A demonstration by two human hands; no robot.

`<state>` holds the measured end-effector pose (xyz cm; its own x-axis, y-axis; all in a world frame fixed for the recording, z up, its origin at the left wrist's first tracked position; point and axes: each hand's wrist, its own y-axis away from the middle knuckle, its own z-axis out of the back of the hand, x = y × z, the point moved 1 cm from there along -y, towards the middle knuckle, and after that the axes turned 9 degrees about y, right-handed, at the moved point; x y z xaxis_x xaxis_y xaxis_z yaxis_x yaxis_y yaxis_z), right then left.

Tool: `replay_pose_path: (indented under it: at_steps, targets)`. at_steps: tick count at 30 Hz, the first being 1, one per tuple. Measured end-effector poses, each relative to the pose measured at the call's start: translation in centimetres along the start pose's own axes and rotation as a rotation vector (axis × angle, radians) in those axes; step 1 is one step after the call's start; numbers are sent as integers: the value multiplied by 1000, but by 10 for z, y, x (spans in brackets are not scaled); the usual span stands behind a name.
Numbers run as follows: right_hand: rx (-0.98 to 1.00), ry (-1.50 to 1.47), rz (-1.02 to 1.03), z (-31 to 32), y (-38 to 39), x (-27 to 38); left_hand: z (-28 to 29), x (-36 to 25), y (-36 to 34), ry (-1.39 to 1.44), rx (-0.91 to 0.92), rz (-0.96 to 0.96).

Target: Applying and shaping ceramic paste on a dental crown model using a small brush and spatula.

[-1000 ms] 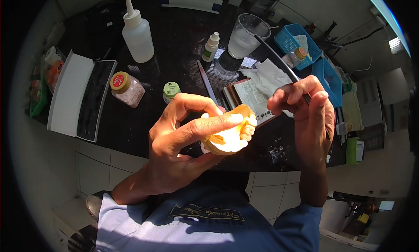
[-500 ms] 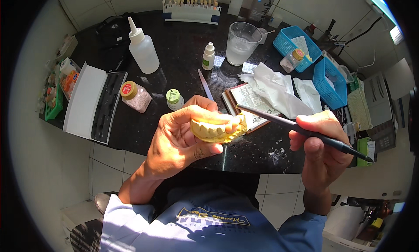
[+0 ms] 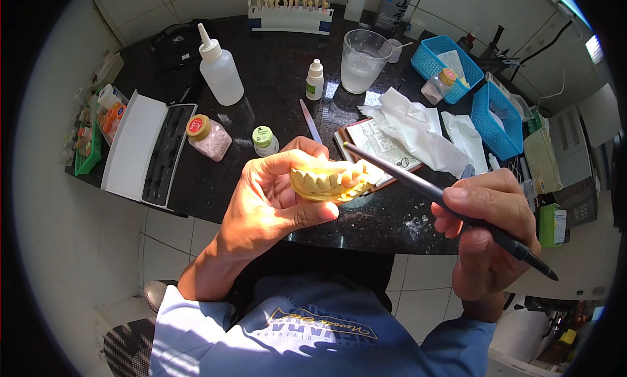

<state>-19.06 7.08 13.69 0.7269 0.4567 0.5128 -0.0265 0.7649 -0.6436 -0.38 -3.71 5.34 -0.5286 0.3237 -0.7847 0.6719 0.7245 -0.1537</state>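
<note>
My left hand [image 3: 274, 194] is closed around a yellow dental cast [image 3: 326, 184], its row of teeth facing me in sunlight, with my thumb below it and fingers behind. My right hand [image 3: 490, 227] grips a long dark pen-like instrument [image 3: 405, 178], which slants up and left; its narrow tip is just above the cast's back edge, apparently apart from it. Beyond my hands lie a flat spatula-like tool [image 3: 309, 118], a small green-lidded jar [image 3: 264, 139] and a stack of pads [image 3: 362, 134] under crumpled white tissue [image 3: 405, 125].
On the dark bench [image 3: 379, 223] stand a squeeze bottle [image 3: 221, 77], a dropper bottle [image 3: 314, 83], a cup of cloudy liquid [image 3: 359, 67], a gold-lidded jar [image 3: 209, 142] and a shade-tab rack [image 3: 287, 21]. Blue baskets [image 3: 496, 132] are at right, an open case [image 3: 130, 148] at left.
The cast has turned from tilted open to teeth facing me. My right hand has moved down and right, swinging the instrument from steep to slanting, its tip now over the cast.
</note>
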Motion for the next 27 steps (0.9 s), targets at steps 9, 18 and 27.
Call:
replay_pose_path:
  at_steps: [9, 18, 27]
  targets:
    - [4, 25, 21, 1, 1, 1, 4, -1, -1, 13, 98, -11]
    - [15, 19, 32, 4, 1, -4, -2, -3, -1, 32, 40, 15]
    - [17, 5, 73, 6, 1, -11, -5, -2, -3, 43, -24, 24]
